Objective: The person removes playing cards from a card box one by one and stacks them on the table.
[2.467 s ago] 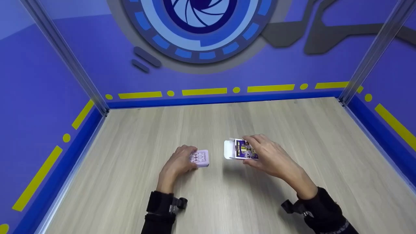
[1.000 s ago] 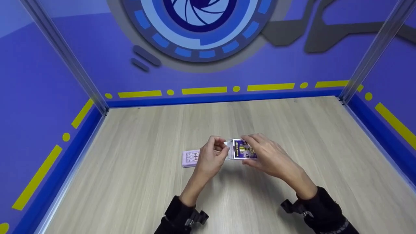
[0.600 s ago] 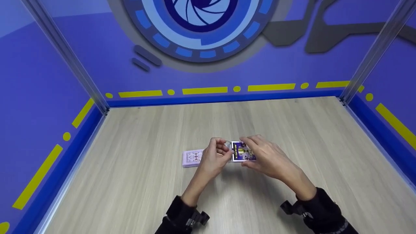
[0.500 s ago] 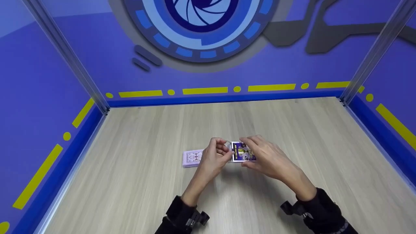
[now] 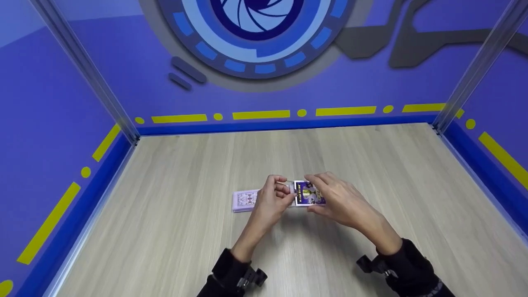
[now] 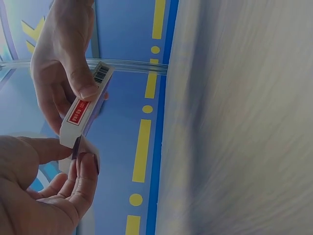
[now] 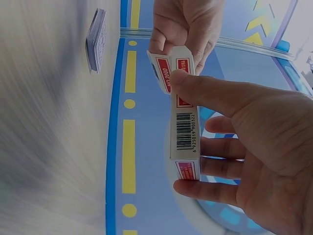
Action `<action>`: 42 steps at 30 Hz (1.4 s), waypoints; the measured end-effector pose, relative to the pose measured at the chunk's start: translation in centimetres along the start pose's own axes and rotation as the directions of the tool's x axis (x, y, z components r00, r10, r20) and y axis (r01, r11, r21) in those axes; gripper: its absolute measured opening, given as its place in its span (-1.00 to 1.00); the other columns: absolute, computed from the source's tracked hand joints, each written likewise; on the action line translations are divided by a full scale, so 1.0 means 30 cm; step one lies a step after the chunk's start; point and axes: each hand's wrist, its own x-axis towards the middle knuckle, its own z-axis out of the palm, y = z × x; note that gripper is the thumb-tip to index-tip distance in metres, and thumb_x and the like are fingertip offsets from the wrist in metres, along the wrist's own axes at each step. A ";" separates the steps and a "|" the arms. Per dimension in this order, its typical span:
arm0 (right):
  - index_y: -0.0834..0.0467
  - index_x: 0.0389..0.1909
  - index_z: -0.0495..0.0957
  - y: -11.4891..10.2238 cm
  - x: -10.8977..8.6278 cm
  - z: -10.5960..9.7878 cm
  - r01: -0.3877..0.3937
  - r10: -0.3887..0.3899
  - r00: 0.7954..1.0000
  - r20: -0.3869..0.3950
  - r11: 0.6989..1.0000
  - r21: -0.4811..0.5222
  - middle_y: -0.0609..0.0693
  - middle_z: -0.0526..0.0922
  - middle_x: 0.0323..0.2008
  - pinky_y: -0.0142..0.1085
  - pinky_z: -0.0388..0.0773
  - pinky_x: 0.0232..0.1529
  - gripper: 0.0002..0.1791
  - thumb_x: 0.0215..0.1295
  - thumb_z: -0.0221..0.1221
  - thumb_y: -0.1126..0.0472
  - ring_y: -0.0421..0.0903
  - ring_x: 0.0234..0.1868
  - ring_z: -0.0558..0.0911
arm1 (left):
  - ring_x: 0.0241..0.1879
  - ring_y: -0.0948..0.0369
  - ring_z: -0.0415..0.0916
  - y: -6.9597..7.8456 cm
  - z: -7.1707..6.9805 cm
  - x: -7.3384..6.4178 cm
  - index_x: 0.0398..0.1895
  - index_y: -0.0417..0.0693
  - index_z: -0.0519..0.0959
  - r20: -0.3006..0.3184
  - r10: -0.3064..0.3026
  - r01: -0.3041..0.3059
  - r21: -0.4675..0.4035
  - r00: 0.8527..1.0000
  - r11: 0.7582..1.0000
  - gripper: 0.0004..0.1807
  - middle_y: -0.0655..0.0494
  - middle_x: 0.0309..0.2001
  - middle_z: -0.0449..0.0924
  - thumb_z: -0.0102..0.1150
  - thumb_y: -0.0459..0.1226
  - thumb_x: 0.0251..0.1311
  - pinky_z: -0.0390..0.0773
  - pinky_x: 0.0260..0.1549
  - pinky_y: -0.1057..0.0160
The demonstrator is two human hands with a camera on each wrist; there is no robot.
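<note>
A purple playing-card box [image 5: 309,194] with a white border is held above the table by my right hand [image 5: 344,202], thumb on one narrow side and fingers on the other. The right wrist view shows the box's barcode side [image 7: 185,132] and a flap [image 7: 162,73] swung out at the end away from my palm. At that end my left hand [image 5: 270,202] pinches the flap between thumb and fingers; in the left wrist view its fingertips [image 6: 85,166] lie against it. A squared deck of pink-backed playing cards [image 5: 245,201] lies on the table, partly hidden behind my left hand.
The wood-grain tabletop [image 5: 185,177] runs back to a blue printed wall [image 5: 264,95] with yellow dashes. Side walls with metal corner posts [image 5: 466,70] stand at left and right. A black wrist strap with a small camera [image 5: 237,268] sits on each forearm.
My left hand has left the deck and moved right to the box's open end, where it grips the flap. In the last half second the box has tilted slightly; the deck stays put.
</note>
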 end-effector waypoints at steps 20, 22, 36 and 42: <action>0.26 0.33 0.48 -0.002 0.005 -0.007 -0.041 0.041 0.999 0.005 0.999 0.017 0.16 0.64 0.10 -0.02 0.65 -0.11 -0.15 0.08 0.56 -0.04 0.08 0.04 0.66 | -0.23 0.20 0.40 0.051 -0.118 -0.001 0.28 -0.13 0.60 -0.012 0.102 -0.099 0.146 0.995 0.984 -0.42 -0.01 0.14 0.47 0.08 -0.52 0.12 0.40 -0.30 0.30; 0.26 0.32 0.48 -0.001 0.004 -0.006 -0.040 0.040 0.999 0.004 0.999 0.021 0.16 0.64 0.09 -0.02 0.65 -0.11 -0.15 0.09 0.56 -0.04 0.08 0.04 0.65 | -0.14 0.17 0.45 0.054 -0.130 -0.002 0.22 -0.14 0.64 0.024 0.132 -0.134 0.185 0.991 0.974 -0.46 0.00 0.16 0.52 0.08 -0.53 0.13 0.45 -0.22 0.26; 0.27 0.33 0.48 0.000 0.001 -0.005 -0.048 0.048 0.999 0.012 0.999 0.011 0.16 0.64 0.10 -0.04 0.66 -0.11 -0.14 0.08 0.56 -0.04 0.06 0.06 0.65 | -0.06 0.20 0.48 0.058 -0.141 -0.019 0.41 -0.08 0.49 0.212 0.091 -0.177 0.433 0.973 0.884 -0.22 0.07 0.19 0.43 0.55 -0.05 0.13 0.53 -0.08 0.16; 0.27 0.33 0.48 -0.002 0.000 -0.002 -0.049 0.049 0.999 0.014 0.999 0.012 0.16 0.63 0.10 -0.05 0.66 -0.14 -0.14 0.08 0.56 -0.04 0.06 0.03 0.66 | -0.12 0.18 0.51 0.046 -0.140 -0.022 0.39 -0.11 0.51 0.218 0.147 -0.238 0.488 0.965 0.840 -0.22 0.04 0.16 0.43 0.57 -0.07 0.10 0.55 -0.14 0.18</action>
